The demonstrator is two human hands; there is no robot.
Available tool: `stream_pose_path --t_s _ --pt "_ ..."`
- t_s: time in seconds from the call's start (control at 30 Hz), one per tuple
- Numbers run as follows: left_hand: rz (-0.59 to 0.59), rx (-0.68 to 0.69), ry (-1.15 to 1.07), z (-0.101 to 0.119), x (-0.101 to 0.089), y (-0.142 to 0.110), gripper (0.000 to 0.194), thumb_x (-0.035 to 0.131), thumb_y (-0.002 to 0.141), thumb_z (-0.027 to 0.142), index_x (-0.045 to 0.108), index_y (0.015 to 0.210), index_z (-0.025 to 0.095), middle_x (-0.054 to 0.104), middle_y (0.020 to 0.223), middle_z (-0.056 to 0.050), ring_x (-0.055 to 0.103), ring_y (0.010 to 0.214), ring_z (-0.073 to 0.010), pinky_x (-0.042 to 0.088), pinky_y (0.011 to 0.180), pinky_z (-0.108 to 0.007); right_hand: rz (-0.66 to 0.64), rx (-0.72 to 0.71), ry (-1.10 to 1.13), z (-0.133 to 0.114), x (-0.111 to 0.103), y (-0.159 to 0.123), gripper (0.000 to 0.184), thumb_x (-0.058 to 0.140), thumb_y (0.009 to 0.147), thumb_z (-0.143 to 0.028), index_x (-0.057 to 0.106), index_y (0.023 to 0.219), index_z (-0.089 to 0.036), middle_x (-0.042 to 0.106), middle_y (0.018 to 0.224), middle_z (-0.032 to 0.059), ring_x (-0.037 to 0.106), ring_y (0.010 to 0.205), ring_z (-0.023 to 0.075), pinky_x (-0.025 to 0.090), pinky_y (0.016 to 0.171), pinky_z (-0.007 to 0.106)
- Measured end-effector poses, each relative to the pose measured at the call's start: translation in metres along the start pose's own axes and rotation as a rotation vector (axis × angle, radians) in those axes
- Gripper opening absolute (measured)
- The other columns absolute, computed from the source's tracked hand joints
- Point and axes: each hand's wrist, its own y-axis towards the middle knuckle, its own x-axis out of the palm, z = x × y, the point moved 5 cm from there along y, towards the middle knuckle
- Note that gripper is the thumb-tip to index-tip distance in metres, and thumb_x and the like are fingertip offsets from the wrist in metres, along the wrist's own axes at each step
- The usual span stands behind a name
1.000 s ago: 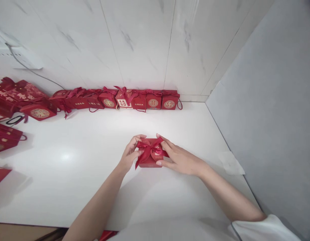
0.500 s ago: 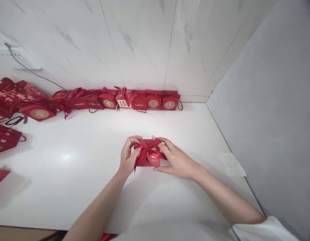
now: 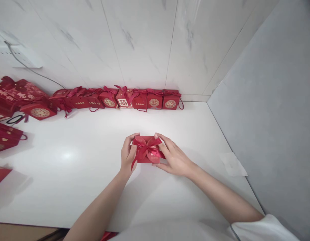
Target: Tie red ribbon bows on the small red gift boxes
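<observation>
A small red gift box point(image 3: 147, 160) with gold lettering is held at the middle of the white table. Across its top, a dark red satin ribbon point(image 3: 146, 149) is tied in a bow, its tails hanging to the lower left and the right. My left hand point(image 3: 128, 152) grips the box's left side, with the thumb near the bow's left loop. On the right side, my right hand point(image 3: 173, 155) is closed around the box, fingers at the far corner and thumb at the near edge. The box's underside is hidden.
Along the tiled wall stands a row of red gift boxes point(image 3: 154, 102) with ribbons. More red boxes point(image 3: 7, 136) stand at the left edge, near a black loop point(image 3: 15, 119). A white paper point(image 3: 234, 164) lies by the grey panel point(image 3: 277, 117) on the right.
The box has shifted slightly away from me and a little left, with both hands moving along. My left thumb has drawn back to the box's left edge.
</observation>
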Motion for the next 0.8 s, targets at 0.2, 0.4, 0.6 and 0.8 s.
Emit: stream_pose_path --t_s 0.2,0.4,0.6,0.8 --pt "0.019 0.018 0.079 0.000 -0.003 -0.001 0.042 0.048 0.092 0.054 0.058 0.120 0.024 0.059 0.126 -0.009 0.063 0.101 -0.0231 0.053 0.079 -0.031 0.016 -0.016 0.001 0.000 0.001 0.001 0.093 0.062 0.088 -0.044 0.002 0.154 -0.017 0.028 0.152 0.0241 0.031 0.142 0.0340 0.041 0.108 0.054" --pt "-0.030 0.084 0.010 -0.005 -0.001 0.004 0.045 0.050 0.092 0.049 0.050 0.132 0.028 0.053 0.138 -0.009 0.053 0.125 -0.0264 0.050 0.094 -0.036 0.024 0.031 0.045 0.008 0.000 0.002 0.091 0.062 0.087 -0.045 0.007 0.155 -0.019 0.025 0.155 0.0220 0.029 0.144 0.0341 0.041 0.109 0.054" --pt "-0.179 0.134 0.059 -0.017 0.008 0.010 0.056 0.053 0.093 0.045 0.036 0.144 0.031 0.036 0.154 -0.010 0.035 0.142 -0.0273 0.036 0.111 -0.047 0.142 0.299 0.066 0.044 -0.011 -0.004 0.055 0.053 0.094 -0.043 0.040 0.144 -0.024 0.016 0.161 0.0154 0.038 0.140 0.0340 0.044 0.106 0.055" --pt "-0.101 0.215 0.097 -0.028 0.010 0.011 0.056 0.051 0.093 0.047 0.035 0.144 0.029 0.035 0.153 -0.012 0.031 0.144 -0.0277 0.032 0.114 -0.049 0.397 0.212 -0.013 0.028 -0.058 0.009 0.032 0.053 0.095 -0.034 0.055 0.125 -0.025 0.047 0.142 0.0127 0.046 0.132 0.0290 0.043 0.107 0.051"
